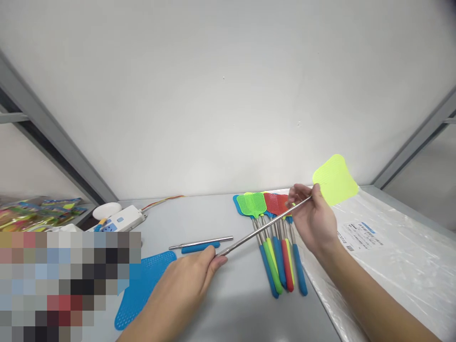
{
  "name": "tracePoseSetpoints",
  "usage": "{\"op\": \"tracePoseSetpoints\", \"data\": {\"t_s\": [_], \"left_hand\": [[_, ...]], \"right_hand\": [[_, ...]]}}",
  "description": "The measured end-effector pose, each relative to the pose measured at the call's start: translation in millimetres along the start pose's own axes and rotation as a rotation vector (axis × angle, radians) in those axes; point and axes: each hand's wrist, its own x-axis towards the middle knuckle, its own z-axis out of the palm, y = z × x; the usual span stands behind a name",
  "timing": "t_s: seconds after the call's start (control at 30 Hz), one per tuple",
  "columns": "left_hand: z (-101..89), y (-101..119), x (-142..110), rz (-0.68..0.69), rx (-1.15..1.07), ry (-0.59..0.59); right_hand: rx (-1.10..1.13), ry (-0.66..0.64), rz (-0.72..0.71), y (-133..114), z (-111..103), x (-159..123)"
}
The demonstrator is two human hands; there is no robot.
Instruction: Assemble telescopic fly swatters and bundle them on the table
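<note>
My left hand grips the lower end of a telescopic steel fly swatter shaft, which runs up and to the right. My right hand pinches the shaft's upper end just below a yellow-green mesh swatter head. Beneath the shaft lies a fan of several swatters with coloured handles and green, red and blue heads. Beside my left hand are a loose blue swatter head and a steel rod with a blue grip.
A white plastic sheet with a printed label covers the table's right side. At the back left are a white electrical unit with coloured wires and a white round object. Colourful packaged goods sit far left. A pixelated patch hides the lower left corner.
</note>
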Motion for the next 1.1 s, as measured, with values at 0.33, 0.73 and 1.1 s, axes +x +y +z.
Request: {"op": "tracePoseSetpoints", "data": {"t_s": [0.33, 0.73, 1.1], "left_hand": [[0.1, 7.4, -0.3, -0.04, -0.07, -0.036], [-7.6, 8.5, -3.8, 0.029, -0.309, -0.071], [-5.7, -2.4, -11.2, 0.047, -1.122, -0.796]], "right_hand": [[-0.061, 0.012, 0.133, 29.5, 30.7, -50.6], [-0.084, -0.11, 0.189, 6.6, 25.2, -40.2], [-0.203, -0.046, 0.069, -11.1, -1.9, 2.2]]}}
